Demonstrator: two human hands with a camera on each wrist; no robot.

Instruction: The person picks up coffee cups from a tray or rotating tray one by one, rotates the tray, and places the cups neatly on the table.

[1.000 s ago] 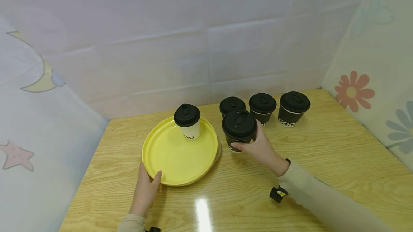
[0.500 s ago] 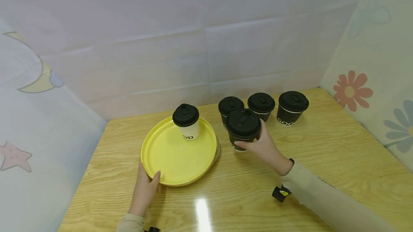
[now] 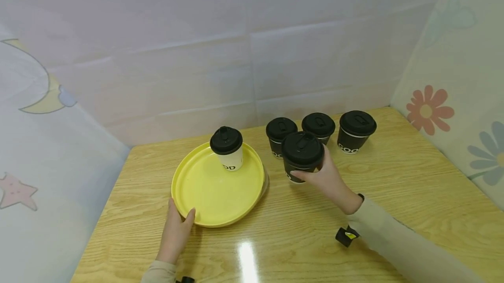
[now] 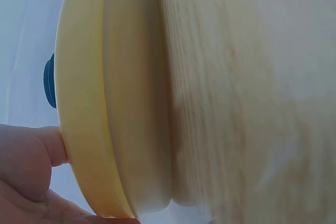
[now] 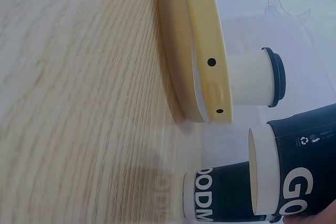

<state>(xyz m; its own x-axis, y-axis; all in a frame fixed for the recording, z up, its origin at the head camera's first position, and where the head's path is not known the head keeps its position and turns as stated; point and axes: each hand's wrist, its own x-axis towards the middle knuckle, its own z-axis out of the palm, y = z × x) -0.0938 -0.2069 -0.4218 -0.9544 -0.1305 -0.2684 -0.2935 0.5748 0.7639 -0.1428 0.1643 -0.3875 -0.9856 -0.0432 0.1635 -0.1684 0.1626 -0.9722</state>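
Note:
My right hand (image 3: 328, 182) grips a black paper coffee cup (image 3: 290, 170) with a black lid, its thumb across the front. In the right wrist view the white base of this held cup (image 5: 265, 171) hangs clear of the wooden table. My left hand (image 3: 176, 232) holds the near left edge of a round yellow tray (image 3: 212, 191), thumb at the rim. In the left wrist view the tray's side wall (image 4: 84, 98) shows, with the thumb against its edge. A white lidded coffee cup (image 3: 232, 159) stands upright toward the back of the tray.
Behind the held cup stand a black lidded cup (image 3: 281, 129) and another black cup (image 3: 319, 124), partly hidden. A third black cup (image 3: 352, 141) stands farther right. A pale cloth wall (image 3: 252, 64) borders the back of the wooden table (image 3: 275, 239).
My right hand has moved a little to the right with the black coffee cup, uncovering more of the black cup at back left. My left hand stays on the tray's edge.

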